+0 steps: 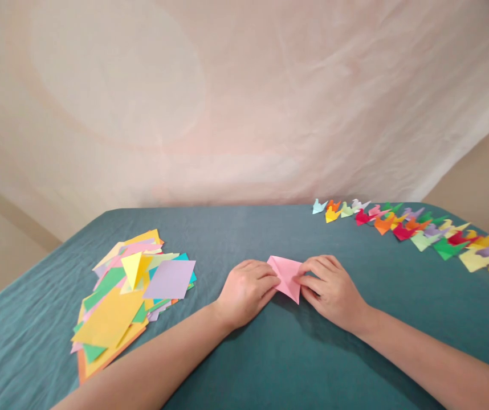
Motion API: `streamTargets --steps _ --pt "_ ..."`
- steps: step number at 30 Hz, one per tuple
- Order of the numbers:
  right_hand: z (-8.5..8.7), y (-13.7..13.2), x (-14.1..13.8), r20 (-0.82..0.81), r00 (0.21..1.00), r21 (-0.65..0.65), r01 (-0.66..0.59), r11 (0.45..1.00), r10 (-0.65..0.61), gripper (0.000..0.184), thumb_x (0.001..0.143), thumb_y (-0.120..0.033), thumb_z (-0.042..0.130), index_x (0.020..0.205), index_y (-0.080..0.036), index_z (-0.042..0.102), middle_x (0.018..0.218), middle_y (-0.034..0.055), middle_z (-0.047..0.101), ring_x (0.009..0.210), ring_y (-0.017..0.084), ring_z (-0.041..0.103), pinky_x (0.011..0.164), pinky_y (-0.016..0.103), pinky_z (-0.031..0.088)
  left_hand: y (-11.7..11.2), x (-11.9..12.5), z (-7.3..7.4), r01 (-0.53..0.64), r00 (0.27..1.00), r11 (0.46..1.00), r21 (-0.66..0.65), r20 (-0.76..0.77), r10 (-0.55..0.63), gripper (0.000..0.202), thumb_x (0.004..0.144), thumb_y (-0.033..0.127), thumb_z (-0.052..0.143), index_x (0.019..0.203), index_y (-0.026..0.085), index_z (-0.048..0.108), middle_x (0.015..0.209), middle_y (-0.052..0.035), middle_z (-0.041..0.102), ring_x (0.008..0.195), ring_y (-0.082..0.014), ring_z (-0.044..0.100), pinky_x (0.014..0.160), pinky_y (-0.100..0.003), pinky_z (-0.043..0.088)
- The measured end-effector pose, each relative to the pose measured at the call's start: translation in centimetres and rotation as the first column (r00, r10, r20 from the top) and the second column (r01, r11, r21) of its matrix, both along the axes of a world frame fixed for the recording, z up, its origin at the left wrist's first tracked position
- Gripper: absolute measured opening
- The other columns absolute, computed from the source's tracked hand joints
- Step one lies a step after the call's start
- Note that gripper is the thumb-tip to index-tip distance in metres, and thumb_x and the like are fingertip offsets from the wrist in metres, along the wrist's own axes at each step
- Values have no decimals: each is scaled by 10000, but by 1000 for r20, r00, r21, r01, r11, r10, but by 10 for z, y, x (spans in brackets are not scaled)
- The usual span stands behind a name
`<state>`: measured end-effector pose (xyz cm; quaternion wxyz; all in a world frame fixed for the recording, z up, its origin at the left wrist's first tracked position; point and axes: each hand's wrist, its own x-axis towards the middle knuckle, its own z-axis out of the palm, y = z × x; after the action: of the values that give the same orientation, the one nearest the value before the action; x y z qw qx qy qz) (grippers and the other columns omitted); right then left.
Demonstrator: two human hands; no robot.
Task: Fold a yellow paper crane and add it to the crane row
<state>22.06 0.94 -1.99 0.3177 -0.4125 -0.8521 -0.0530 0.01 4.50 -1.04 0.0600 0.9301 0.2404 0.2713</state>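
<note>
A small pink origami paper [286, 275] with crease lines is held just over the middle of the table. My left hand [248, 290] pinches its left side, fingers closed on the edge. On the opposite side, my right hand [330, 290] grips the paper between thumb and fingers. The fingertips cover parts of both side edges, so the folds there are hidden.
Loose coloured paper squares [111, 319] lie in a pile on the left, a lilac square [170, 279] on top. Several folded paper birds [424, 236] stand in rows at the right back. A teal cloth [227, 233] covers the table; a pale sheet [244, 114] hangs behind.
</note>
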Motion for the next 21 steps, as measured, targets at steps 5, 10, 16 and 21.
streamTargets --steps 5,10,16,21 --pt "0 0 -2 -33 996 -47 -86 995 85 168 796 -58 514 832 -179 625 899 38 653 879 182 560 839 375 397 3 -1 -2 -16 999 1000 -26 -52 14 189 901 184 449 957 184 629 936 -34 678 898 -161 613 887 -334 426" --pt "-1 3 1 -139 985 -203 -131 970 104 132 848 -135 504 896 -197 610 902 35 655 857 169 582 824 345 423 2 -1 -2 -75 996 993 -96 -63 69 220 923 252 430 923 189 640 875 -29 682 841 -158 620 866 -326 428" --pt "2 9 2 -301 954 -422 -141 896 8 176 903 -212 439 853 -199 608 934 49 624 859 157 583 772 289 446 3 0 2 -179 984 962 -208 -63 169 255 934 278 411 872 191 643 867 -24 663 830 -160 598 777 -289 437" --pt "4 28 0 -309 950 -527 -123 841 -54 236 897 -247 440 736 -186 601 886 48 625 799 158 582 723 274 444 8 0 1 -237 972 936 -261 -62 229 257 927 274 419 803 179 624 824 -24 642 803 -163 584 758 -289 443"
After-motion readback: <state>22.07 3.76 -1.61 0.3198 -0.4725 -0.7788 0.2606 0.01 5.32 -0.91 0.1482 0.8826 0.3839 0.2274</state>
